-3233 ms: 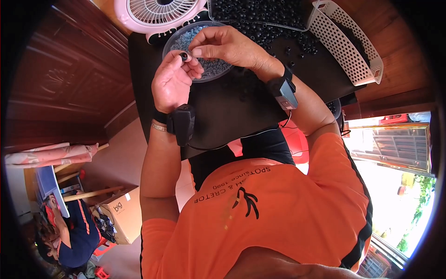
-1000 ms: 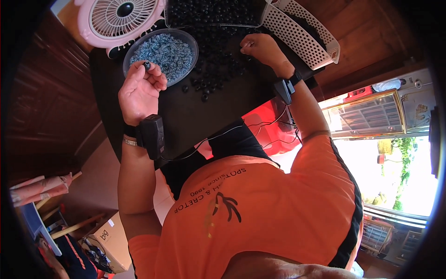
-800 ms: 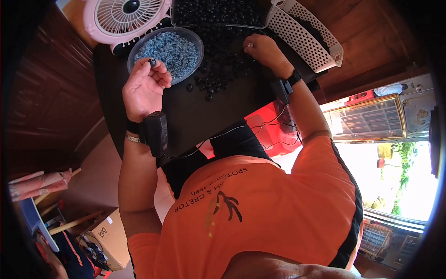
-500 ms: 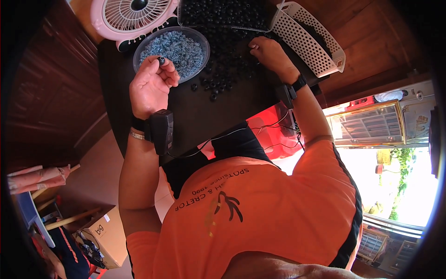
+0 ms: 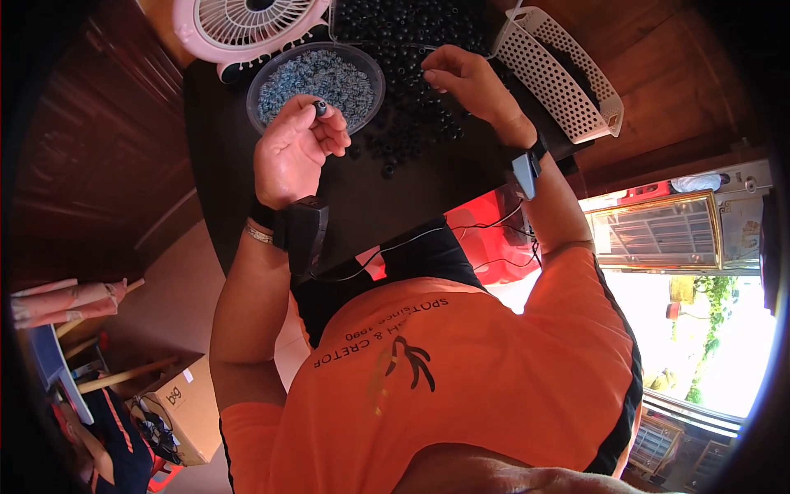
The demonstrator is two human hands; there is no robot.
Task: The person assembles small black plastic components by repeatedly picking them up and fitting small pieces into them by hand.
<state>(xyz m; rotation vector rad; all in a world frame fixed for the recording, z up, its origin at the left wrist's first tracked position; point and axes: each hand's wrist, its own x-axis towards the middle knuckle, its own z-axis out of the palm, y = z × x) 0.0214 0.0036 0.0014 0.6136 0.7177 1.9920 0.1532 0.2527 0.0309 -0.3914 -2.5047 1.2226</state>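
My left hand point(image 5: 288, 160) is turned palm up at the near side of a round clear tub point(image 5: 381, 86). Between its thumb and fingertips it pinches a black bead point(image 5: 320, 108). Small bluish, see-through pieces point(image 5: 317, 78) fill the tub. To the right, my right hand point(image 5: 481, 89) hovers over loose black beads point(image 5: 401, 146) spread on the dark table. Its thumb and forefinger are curled toward each other; anything between them is too small to make out. Behind the pile, a clear tray point(image 5: 411, 20) holds many more black beads.
A pink fan point(image 5: 255, 25) stands at the back left, beside the tub. At the back right, a white perforated basket point(image 5: 559, 86) holds dark items. Thin cables point(image 5: 411, 239) run from devices strapped to my wrists across the table's front edge point(image 5: 370, 255).
My right hand has come off the bead pile and moved left, nearer my left hand. The left hand keeps its pinch on the bead. The whole view has shifted slightly.
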